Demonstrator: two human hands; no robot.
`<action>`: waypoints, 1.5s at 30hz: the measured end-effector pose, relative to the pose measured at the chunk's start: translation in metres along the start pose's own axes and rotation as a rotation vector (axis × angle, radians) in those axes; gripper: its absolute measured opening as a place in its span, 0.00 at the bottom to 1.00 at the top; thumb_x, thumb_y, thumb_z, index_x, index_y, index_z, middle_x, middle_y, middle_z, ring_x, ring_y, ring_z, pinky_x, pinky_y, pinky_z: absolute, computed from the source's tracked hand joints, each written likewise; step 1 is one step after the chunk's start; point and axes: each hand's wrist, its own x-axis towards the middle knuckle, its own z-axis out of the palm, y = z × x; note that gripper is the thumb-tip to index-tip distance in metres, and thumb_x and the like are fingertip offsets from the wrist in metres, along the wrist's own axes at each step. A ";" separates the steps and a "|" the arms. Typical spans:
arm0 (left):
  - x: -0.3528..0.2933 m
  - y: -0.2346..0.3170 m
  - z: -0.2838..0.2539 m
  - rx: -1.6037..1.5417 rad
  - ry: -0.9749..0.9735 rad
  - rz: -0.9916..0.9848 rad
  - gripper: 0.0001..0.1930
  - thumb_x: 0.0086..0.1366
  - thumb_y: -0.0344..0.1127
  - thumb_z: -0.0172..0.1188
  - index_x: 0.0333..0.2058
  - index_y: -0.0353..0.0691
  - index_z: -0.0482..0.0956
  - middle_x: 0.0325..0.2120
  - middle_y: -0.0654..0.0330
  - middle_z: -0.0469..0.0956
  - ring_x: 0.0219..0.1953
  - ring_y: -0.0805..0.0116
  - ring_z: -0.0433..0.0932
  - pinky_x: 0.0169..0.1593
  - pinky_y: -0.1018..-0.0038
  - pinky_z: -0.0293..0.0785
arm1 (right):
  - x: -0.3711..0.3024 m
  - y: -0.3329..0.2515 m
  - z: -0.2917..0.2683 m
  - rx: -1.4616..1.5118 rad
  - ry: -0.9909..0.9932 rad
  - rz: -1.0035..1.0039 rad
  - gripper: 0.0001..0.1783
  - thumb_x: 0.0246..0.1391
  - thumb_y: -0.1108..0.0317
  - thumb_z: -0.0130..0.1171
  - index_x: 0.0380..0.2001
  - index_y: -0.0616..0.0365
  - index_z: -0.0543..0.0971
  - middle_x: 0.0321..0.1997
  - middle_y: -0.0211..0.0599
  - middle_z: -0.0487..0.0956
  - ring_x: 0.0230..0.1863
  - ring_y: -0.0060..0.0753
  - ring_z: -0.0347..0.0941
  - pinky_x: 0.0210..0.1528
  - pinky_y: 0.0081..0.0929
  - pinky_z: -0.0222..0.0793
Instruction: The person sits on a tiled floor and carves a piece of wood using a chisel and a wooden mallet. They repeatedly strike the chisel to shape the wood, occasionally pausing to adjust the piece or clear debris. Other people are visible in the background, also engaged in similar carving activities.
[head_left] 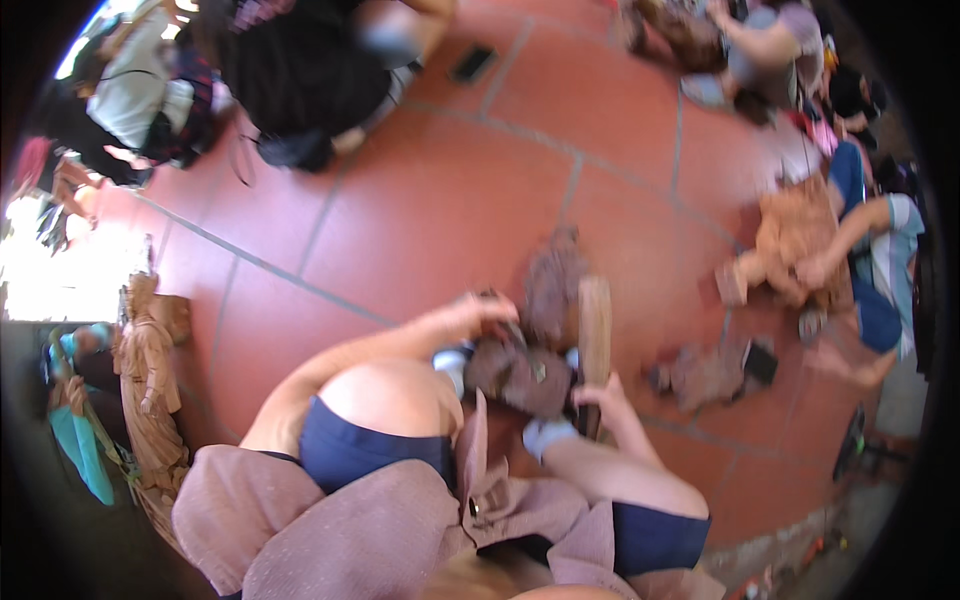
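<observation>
My left hand (482, 313) is closed around a slim dark chisel (515, 335), its lower end pointing down at a dark brown block of carved wood (525, 382). The block lies on the floor between my feet. In my right hand (607, 402) is a long pale wooden mallet (594, 325), held upright just right of the block. Blur hides fine detail of the carving and of the chisel's tip. Beyond the block, another dark brown carved piece (556, 280) lies on the floor.
More dark carved wood (710, 375) lies to the right on the red tiled floor (420, 220). At far right a person (880, 250) handles a pale carved figure (795, 240). A tall wooden statue (150, 380) stands left. Other people sit farther off, near a dark flat object (472, 64).
</observation>
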 end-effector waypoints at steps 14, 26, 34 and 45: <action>0.047 0.037 -0.018 -0.049 0.221 0.388 0.12 0.63 0.34 0.61 0.41 0.31 0.75 0.36 0.46 0.80 0.38 0.56 0.83 0.45 0.64 0.82 | -0.033 -0.080 -0.027 -0.279 0.302 -0.025 0.26 0.41 0.75 0.67 0.44 0.61 0.67 0.32 0.39 0.78 0.27 0.27 0.77 0.27 0.25 0.75; 0.083 0.026 -0.010 -0.087 0.097 0.495 0.10 0.62 0.26 0.60 0.42 0.34 0.76 0.36 0.48 0.80 0.38 0.55 0.83 0.46 0.62 0.82 | 0.053 -0.203 0.066 -1.074 -0.066 -0.355 0.40 0.36 0.71 0.63 0.59 0.60 0.65 0.39 0.42 0.77 0.37 0.33 0.74 0.40 0.28 0.71; 0.089 0.027 -0.017 -0.026 0.038 0.469 0.10 0.60 0.26 0.62 0.42 0.35 0.78 0.36 0.51 0.81 0.37 0.60 0.83 0.45 0.65 0.82 | 0.051 -0.238 0.115 -1.428 -0.090 -0.704 0.46 0.31 0.66 0.65 0.60 0.59 0.63 0.56 0.54 0.73 0.58 0.50 0.70 0.60 0.37 0.65; 0.092 0.026 -0.009 -0.093 0.103 0.459 0.10 0.56 0.21 0.64 0.37 0.35 0.77 0.31 0.55 0.80 0.33 0.62 0.82 0.36 0.67 0.84 | 0.049 -0.244 0.131 -1.408 -0.180 -0.830 0.47 0.33 0.71 0.60 0.64 0.55 0.61 0.58 0.55 0.72 0.57 0.52 0.71 0.59 0.36 0.67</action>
